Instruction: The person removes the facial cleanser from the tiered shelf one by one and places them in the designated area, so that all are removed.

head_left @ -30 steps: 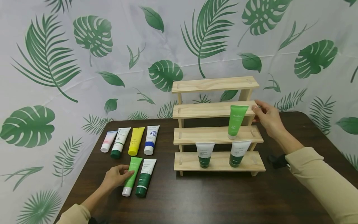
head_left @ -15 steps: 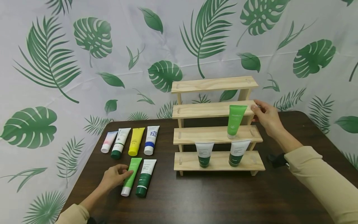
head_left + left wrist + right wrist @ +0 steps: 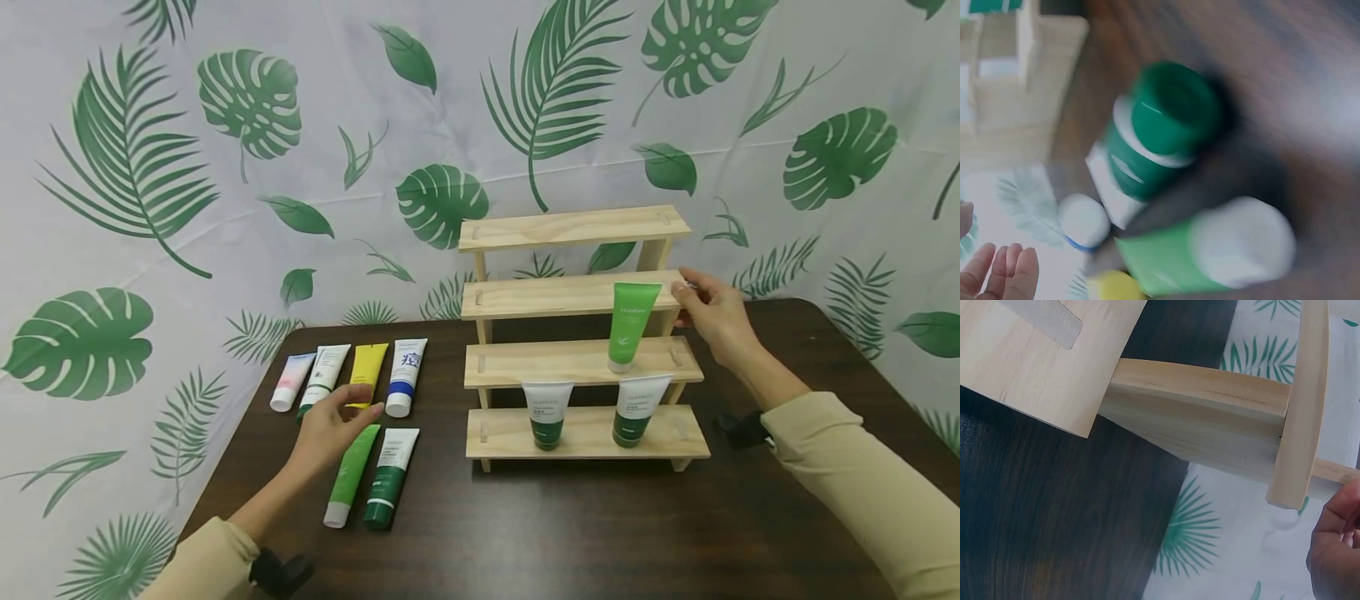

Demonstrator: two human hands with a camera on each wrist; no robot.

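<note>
My left hand [image 3: 327, 429] hovers over the upper end of a light green squeeze tube [image 3: 348, 479] lying on the table, fingers loosely bent, thumb apart, holding nothing. Beside that tube lies a white and dark green tube [image 3: 390, 479]. Just beyond the hand is a yellow tube [image 3: 369, 362], partly covered by it. In the left wrist view the fingers [image 3: 1021, 275] are spread from the thumb, with blurred tube caps nearby. My right hand [image 3: 720, 321] pinches the right end of the second-highest board of a wooden stepped shelf [image 3: 555, 296]. Its fingertips are partly hidden behind the board.
A bright green tube [image 3: 632, 325] stands on the shelf's third step, two small white and green tubes [image 3: 547, 412] on the lowest. On the dark table [image 3: 555, 533] also lie a pink and white tube [image 3: 292, 382], a green-capped tube [image 3: 330, 367] and a blue-banded tube [image 3: 406, 375].
My left hand has let go of the light green tube and moved up and slightly right, away from it. The tube stays on the table. My right hand keeps its hold on the shelf.
</note>
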